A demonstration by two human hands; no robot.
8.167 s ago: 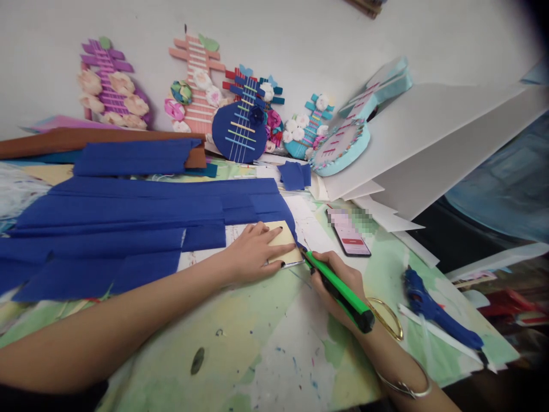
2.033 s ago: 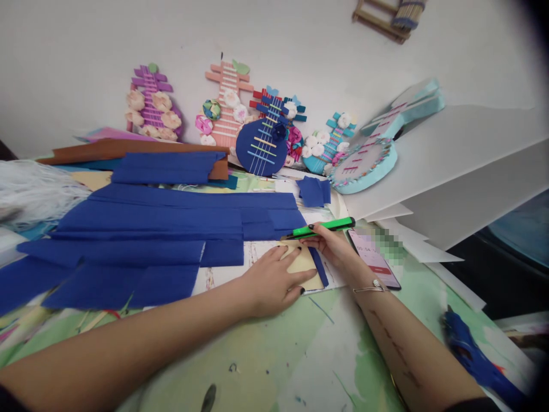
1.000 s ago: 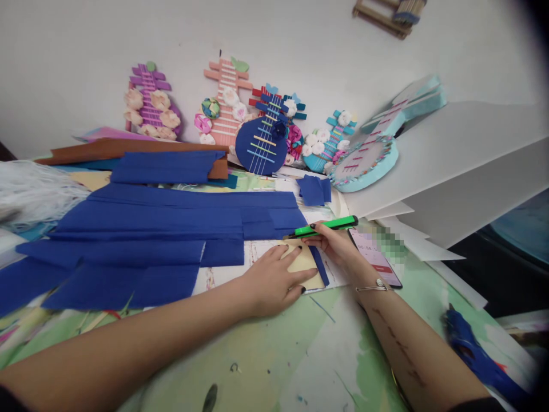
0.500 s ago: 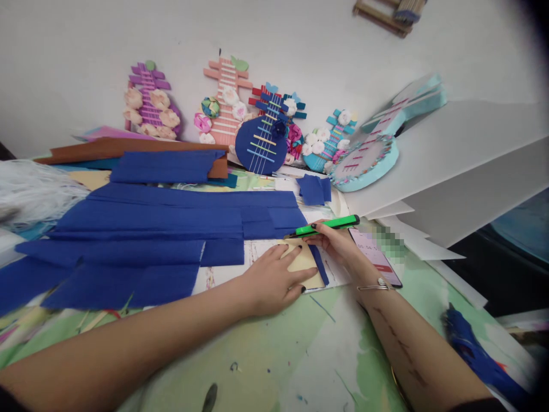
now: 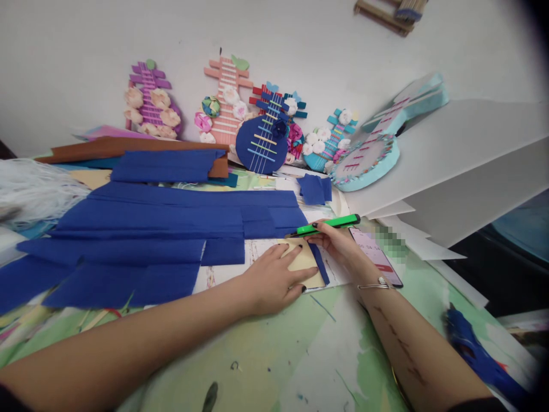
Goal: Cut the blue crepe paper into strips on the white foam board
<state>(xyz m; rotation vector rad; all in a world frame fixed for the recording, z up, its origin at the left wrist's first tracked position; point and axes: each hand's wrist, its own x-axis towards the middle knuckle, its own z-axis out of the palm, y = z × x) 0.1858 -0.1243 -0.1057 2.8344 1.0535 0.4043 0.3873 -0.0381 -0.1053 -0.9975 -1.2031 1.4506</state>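
Note:
My left hand (image 5: 274,279) lies flat with fingers spread, pressing a pale yellow card (image 5: 303,260) down on a white board (image 5: 253,249). In my right hand (image 5: 337,243) is a green utility knife (image 5: 328,224), its tip at the card's upper edge. A narrow strip of dark blue crepe paper (image 5: 319,264) shows along the card's right side. Wide sheets of blue crepe paper (image 5: 163,212) spread left of the card, overlapping each other. Just beyond the knife sit small blue paper pieces (image 5: 314,189).
Paper-craft string instruments (image 5: 261,146) lean on the wall behind, with a larger light-blue one (image 5: 369,163) to the right. A phone (image 5: 377,257) lies by my right wrist. A blue glue gun (image 5: 476,349) rests at right; white threads (image 5: 36,191) pile at left.
Almost nothing differs. Both hands, the card and the knife keep their places, with only a very slight shift of the whole view.

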